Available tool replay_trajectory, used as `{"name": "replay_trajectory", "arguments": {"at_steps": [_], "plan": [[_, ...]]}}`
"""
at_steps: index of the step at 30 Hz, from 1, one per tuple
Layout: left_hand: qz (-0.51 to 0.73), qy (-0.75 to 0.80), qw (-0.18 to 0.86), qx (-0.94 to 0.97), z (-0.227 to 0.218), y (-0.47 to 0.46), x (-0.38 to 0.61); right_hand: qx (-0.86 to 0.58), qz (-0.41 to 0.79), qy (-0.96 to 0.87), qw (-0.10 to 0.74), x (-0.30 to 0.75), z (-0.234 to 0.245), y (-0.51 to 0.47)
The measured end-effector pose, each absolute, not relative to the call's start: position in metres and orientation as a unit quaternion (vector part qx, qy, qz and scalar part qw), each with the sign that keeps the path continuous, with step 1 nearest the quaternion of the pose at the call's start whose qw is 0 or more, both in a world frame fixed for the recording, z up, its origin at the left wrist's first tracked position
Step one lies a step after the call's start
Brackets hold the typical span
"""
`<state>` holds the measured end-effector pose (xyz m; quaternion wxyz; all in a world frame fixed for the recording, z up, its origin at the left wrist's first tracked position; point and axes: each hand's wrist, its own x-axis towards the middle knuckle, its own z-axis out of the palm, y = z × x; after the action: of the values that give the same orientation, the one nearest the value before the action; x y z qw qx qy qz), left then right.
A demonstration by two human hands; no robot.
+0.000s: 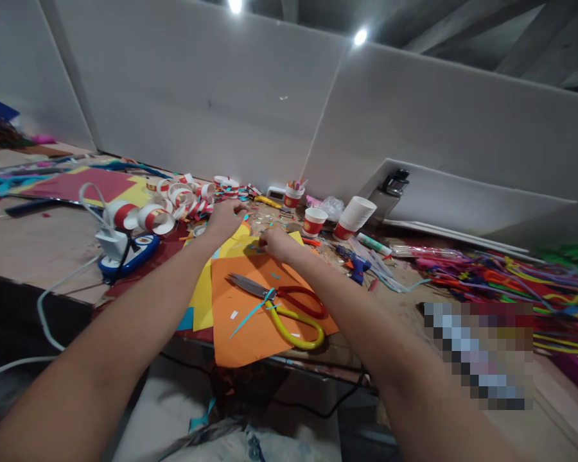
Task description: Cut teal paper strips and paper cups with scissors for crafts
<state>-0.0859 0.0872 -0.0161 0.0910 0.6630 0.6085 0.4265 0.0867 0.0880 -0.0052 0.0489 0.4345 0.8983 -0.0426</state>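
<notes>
My left hand (225, 219) is over the far part of the yellow paper (203, 292), fingers curled, with a small light-blue paper piece (245, 218) at its fingertips. To its right, my right hand (275, 244) has bent fingers drawn together low over the yellow sheet; whatever is between them is hidden. Nearer me lies an orange paper sheet (236, 350). Scissors (270, 294) with one red and one yellow handle rest on it, blades partly parted and pointing left. A thin blue paper strip (245, 317) crosses them.
Paper-cup rings (157, 219) and a blue-and-white power strip (130, 256) with a cable are on the left. Behind are a paper cup (314, 221), stacked cups (354, 218) and a cup of pencils (293, 194). A blue glue gun (359, 266) and pipe cleaners (501, 276) lie right.
</notes>
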Motion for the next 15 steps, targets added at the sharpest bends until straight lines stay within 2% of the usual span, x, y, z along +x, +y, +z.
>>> {"name": "replay_trajectory", "arguments": {"at_steps": [15], "plan": [[0.424,0.597,0.091,0.675,-0.011,0.082,-0.082,0.417,-0.039,0.906,0.066,0.074,0.005,0.082]]}}
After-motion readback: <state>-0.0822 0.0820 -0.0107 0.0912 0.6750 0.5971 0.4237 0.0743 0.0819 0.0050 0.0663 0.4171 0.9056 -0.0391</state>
